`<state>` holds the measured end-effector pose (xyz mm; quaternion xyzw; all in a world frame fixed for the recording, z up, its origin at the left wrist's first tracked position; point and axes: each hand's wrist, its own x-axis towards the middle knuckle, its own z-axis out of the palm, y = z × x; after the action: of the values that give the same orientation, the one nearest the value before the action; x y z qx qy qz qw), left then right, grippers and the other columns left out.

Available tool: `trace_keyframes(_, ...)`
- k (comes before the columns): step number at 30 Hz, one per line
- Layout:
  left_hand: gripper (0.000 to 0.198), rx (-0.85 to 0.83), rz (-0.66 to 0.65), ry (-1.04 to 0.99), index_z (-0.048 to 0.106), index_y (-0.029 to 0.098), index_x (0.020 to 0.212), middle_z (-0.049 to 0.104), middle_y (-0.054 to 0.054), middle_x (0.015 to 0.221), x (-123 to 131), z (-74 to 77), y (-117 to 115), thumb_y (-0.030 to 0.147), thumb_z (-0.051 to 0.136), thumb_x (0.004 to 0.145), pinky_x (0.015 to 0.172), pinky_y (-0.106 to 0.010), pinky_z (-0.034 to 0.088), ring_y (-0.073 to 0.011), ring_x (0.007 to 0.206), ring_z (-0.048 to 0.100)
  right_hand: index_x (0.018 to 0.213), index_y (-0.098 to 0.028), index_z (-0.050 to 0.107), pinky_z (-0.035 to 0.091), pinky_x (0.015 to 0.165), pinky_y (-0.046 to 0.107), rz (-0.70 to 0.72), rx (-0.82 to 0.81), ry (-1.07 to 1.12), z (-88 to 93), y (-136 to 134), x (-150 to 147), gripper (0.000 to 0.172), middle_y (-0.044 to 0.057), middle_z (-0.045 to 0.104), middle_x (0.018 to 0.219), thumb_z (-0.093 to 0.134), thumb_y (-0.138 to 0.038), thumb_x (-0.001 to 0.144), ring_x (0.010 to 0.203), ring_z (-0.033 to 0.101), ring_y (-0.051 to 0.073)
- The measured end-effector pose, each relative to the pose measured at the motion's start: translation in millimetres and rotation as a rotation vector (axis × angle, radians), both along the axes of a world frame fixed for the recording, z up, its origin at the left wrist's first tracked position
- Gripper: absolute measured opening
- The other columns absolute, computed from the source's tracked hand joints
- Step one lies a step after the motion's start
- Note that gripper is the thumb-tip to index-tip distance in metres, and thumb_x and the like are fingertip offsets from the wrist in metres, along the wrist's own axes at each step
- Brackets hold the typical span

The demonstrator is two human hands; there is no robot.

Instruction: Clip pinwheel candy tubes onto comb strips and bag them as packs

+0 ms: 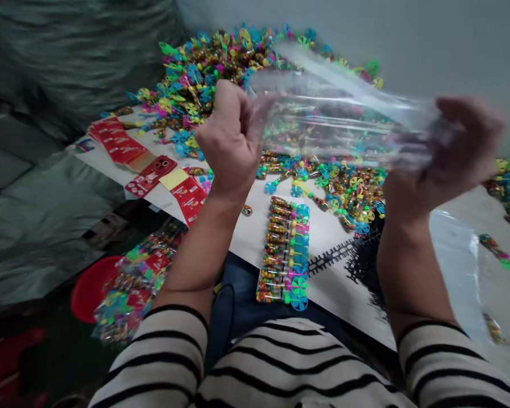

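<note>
My left hand (pixel 232 136) is closed in a fist on one end of a clear plastic bag (pixel 340 107), and my right hand (pixel 446 153), blurred by motion, grips the other end. The bag is held stretched above a white table (pixel 323 238). Under my hands lies a neat row of several candy-filled tubes with colored pinwheel tops (pixel 284 255). A large loose heap of the same pinwheel tubes (pixel 208 73) spreads behind my left hand. Red printed cards (pixel 119 144) lie to the left of that hand.
A red plastic basin (pixel 94 288) and a pile of filled packets (pixel 134 283) sit below the table's left side. A black plastic mesh strip (pixel 344 249) lies on the table. Grey sacks (pixel 46 170) fill the left, and more pinwheel tubes (pixel 508 190) lie at right.
</note>
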<state>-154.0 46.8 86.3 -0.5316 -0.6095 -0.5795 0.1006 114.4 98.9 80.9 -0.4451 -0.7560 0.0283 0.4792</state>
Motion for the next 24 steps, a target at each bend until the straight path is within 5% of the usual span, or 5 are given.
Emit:
trace_keyframes(3, 0.032, -0.138, -0.060, -0.097, 0.044, 0.019, 0.064, 0.042, 0.003, 0.060, 0, -47.0, 13, 0.031, 0.048, 0.093, 0.066, -0.025, 0.040, -0.0119, 0.065, 0.052, 0.131, -0.025, 0.047, 0.052, 0.086, 0.042, 0.038, 0.077, 0.107, -56.4, 11, -11, 0.042, 0.008, 0.057, 0.120, 0.042, -0.037, 0.091, 0.109, 0.058, 0.026)
trace_keyframes(7, 0.024, -0.693, -0.248, -0.207, 0.048, 0.019, 0.064, 0.051, 0.002, 0.057, -1, -147.6, 22, 0.023, 0.049, 0.088, 0.059, -0.024, 0.037, -0.0137, 0.060, 0.051, 0.118, -0.016, 0.057, 0.052, 0.067, 0.033, 0.059, -0.415, -0.081, -145.4, 17, -28, 0.038, 0.006, 0.067, 0.082, 0.039, -0.021, 0.085, 0.070, 0.062, 0.019)
trace_keyframes(10, 0.018, -0.821, -0.307, -0.112, 0.058, 0.017, 0.071, 0.060, -0.003, 0.069, 5, -187.2, 14, 0.023, 0.051, 0.086, 0.066, -0.025, 0.039, -0.0163, 0.070, 0.055, 0.111, -0.015, 0.061, 0.050, 0.072, 0.031, 0.067, -0.561, -0.186, -179.8, 14, -31, 0.037, 0.007, 0.070, 0.085, 0.042, -0.015, 0.080, 0.074, 0.064, 0.020)
trace_keyframes(16, 0.019, -0.915, -0.329, 0.058, 0.065, 0.017, 0.077, 0.065, -0.010, 0.085, 21, -187.9, 10, 0.014, 0.048, 0.084, 0.082, -0.030, 0.043, -0.0235, 0.094, 0.057, 0.089, -0.018, 0.062, 0.044, 0.072, 0.031, 0.035, -0.658, -0.421, -179.3, 13, -45, 0.015, 0.011, 0.070, 0.087, 0.051, -0.020, 0.080, 0.080, 0.062, 0.024)
trace_keyframes(24, 0.021, -0.862, -0.328, -0.238, 0.067, 0.016, 0.086, 0.068, -0.007, 0.084, 26, -178.6, 10, 0.022, 0.048, 0.088, 0.079, -0.028, 0.045, -0.0199, 0.083, 0.060, 0.078, -0.023, 0.049, 0.040, 0.055, 0.027, 0.101, -1.024, 0.221, -183.3, 21, -50, 0.015, -0.003, 0.054, 0.058, 0.056, -0.036, 0.074, 0.054, 0.050, 0.016)
